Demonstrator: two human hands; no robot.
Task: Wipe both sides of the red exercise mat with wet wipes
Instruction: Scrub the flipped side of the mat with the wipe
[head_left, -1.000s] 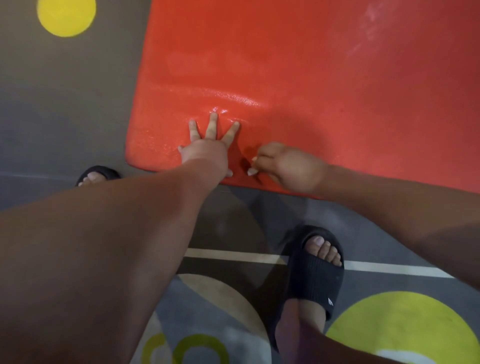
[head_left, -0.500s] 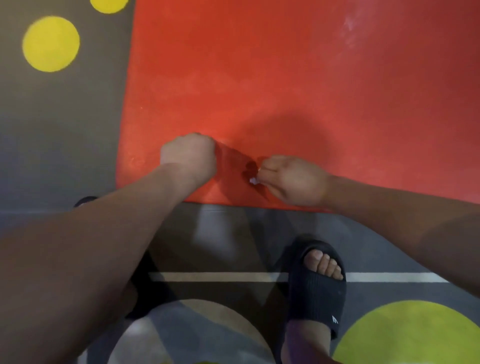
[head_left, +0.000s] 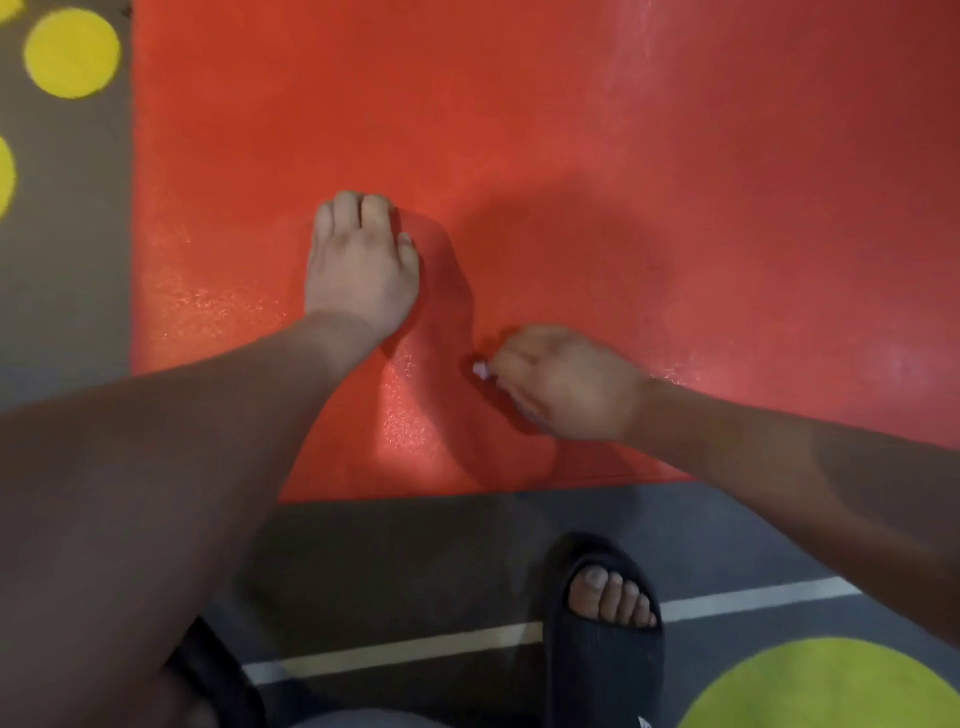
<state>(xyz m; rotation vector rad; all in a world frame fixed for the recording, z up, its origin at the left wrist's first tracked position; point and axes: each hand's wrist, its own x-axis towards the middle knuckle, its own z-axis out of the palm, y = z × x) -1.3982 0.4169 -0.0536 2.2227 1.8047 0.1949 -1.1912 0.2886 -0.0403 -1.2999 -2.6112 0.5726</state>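
Observation:
The red exercise mat (head_left: 545, 130) lies flat on the floor and fills the upper part of the view; its near edge runs just in front of my feet. My left hand (head_left: 361, 265) rests palm down on the mat near its near left corner, fingers bent at the tips, with nothing seen in it. To its right, my right hand (head_left: 563, 384) is curled on the mat and pinches a small white wet wipe (head_left: 481, 370), of which only a bit sticks out past the fingers. Wet sheen shows on the mat by both hands.
The grey floor (head_left: 415, 545) carries yellow circles (head_left: 71, 52), a white line (head_left: 405, 652) and a large green circle (head_left: 826, 691). My right foot in a black slide sandal (head_left: 605, 649) stands just before the mat's near edge. The left sandal (head_left: 218, 670) peeks out under my left arm.
My left hand went from splayed fingers to a fist and now lies palm down farther in on the mat. The right hand stays curled on the wipe. The view shifted forward over the mat.

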